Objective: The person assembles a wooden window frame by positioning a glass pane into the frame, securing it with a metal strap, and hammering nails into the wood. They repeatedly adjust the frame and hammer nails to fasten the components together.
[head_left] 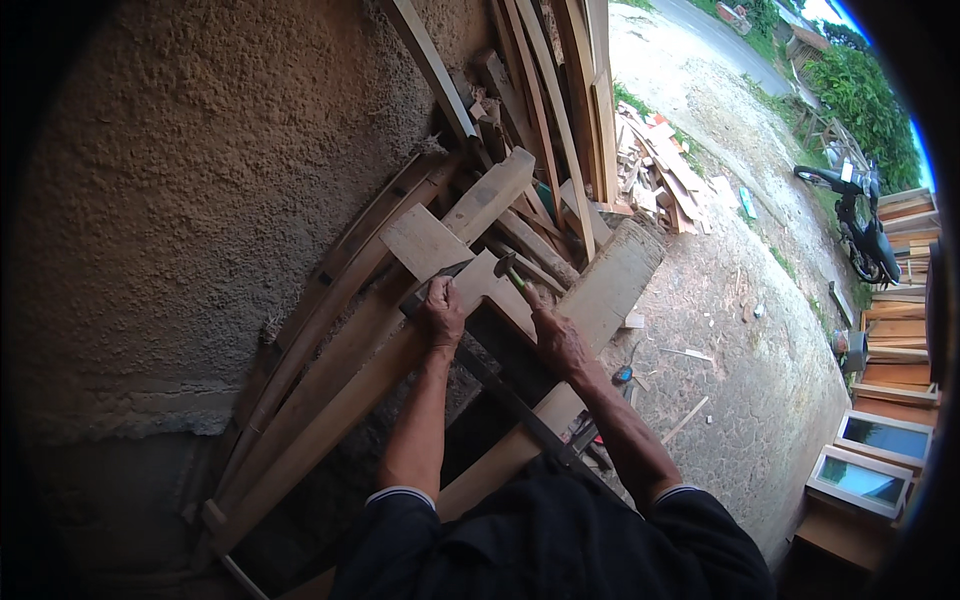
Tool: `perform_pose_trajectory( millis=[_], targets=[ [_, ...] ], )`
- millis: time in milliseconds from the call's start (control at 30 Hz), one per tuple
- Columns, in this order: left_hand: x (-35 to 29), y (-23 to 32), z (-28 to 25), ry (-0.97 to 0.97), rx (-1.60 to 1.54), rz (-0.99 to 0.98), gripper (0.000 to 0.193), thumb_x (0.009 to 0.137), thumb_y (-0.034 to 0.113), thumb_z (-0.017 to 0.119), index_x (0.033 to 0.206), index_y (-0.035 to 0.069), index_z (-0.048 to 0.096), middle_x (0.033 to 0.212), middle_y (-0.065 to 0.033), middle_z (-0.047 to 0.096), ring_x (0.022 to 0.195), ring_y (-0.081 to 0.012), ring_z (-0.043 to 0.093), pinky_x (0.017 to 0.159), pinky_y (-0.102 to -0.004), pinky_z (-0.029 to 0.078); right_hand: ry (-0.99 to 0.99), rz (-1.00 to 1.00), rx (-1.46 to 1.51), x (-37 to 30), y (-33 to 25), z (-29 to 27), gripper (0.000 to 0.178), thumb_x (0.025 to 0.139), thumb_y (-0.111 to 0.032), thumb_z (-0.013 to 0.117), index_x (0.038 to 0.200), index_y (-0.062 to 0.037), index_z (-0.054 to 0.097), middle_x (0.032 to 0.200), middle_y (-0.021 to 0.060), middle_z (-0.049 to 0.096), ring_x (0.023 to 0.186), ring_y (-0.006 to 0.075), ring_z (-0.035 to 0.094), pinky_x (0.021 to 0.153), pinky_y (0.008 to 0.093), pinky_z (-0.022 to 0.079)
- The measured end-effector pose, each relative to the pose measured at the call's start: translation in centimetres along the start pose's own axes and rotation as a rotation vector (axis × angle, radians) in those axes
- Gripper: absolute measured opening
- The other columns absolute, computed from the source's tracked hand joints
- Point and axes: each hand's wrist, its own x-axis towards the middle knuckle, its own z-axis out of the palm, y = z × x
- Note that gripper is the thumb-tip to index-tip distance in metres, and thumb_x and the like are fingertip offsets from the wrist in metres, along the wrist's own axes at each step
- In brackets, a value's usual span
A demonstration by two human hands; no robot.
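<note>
My left hand [440,312] is closed at the edge of a pale wooden board [425,240]. A thin, dark, pointed metal piece [456,269] sticks out beyond its fingers; its exact kind is unclear. In my right hand [560,335] is a small hammer [506,266], gripped by its green handle. The hammer's dark head is just right of the pointed piece, over a light wooden piece [490,288]. Below both hands a long dark bar [510,400] runs slantwise toward my body.
A thick beam [492,195] and a wide plank [612,285] lie around the work. Long boards [345,420] lean along the rough wall [220,200]. Wood scraps [660,165] are heaped beyond. Right are a motorcycle [862,225] and framed panes [865,478].
</note>
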Motion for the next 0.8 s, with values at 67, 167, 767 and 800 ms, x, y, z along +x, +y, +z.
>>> perform_pose_trajectory(
  millis=[67,167,767,800],
  targets=[
    [0.0,-0.1,0.0,0.013,-0.009,0.032,0.017,0.099,0.025,0.060,0.100,0.009,0.065,0.088,-0.0134,0.071,0.078,-0.0321,0.071,0.067,-0.0411,0.054,0.060,-0.044,-0.020,-0.4,-0.1,-0.3,0.062,0.097,-0.003,0.045,0.156,-0.0162,0.030,0.089,0.0287,0.063,0.080,0.0470,0.066,0.068,0.0534,0.050],
    [-0.2,-0.1,-0.1,-0.002,0.032,0.013,0.018,0.100,0.026,0.059,0.100,0.009,0.065,0.088,-0.0131,0.071,0.078,-0.0318,0.071,0.066,-0.0408,0.053,0.061,-0.053,-0.122,-0.8,-0.6,-0.4,0.061,0.097,-0.004,0.044,0.156,-0.0157,0.030,0.089,0.0287,0.063,0.081,0.0470,0.066,0.068,0.0537,0.050],
    [-0.6,-0.6,0.0,-0.011,-0.016,0.015,0.014,0.101,0.020,0.057,0.100,0.009,0.065,0.087,-0.0147,0.071,0.080,-0.0325,0.072,0.066,-0.0412,0.055,-0.125,0.104,-0.188,0.1,-1.6,-1.4,0.069,0.094,-0.002,0.044,0.158,-0.0194,0.029,0.072,0.0252,0.059,0.068,0.0429,0.064,0.065,0.0533,0.048],
    [-0.1,-0.7,0.3,0.015,-0.046,0.040,0.014,0.101,0.020,0.057,0.101,0.009,0.065,0.085,-0.0144,0.071,0.078,-0.0320,0.072,0.065,-0.0414,0.055,-0.123,0.077,-0.234,0.5,-1.7,-1.6,0.069,0.093,-0.002,0.044,0.159,-0.0195,0.029,0.074,0.0253,0.059,0.070,0.0424,0.064,0.066,0.0527,0.048]
  ],
)
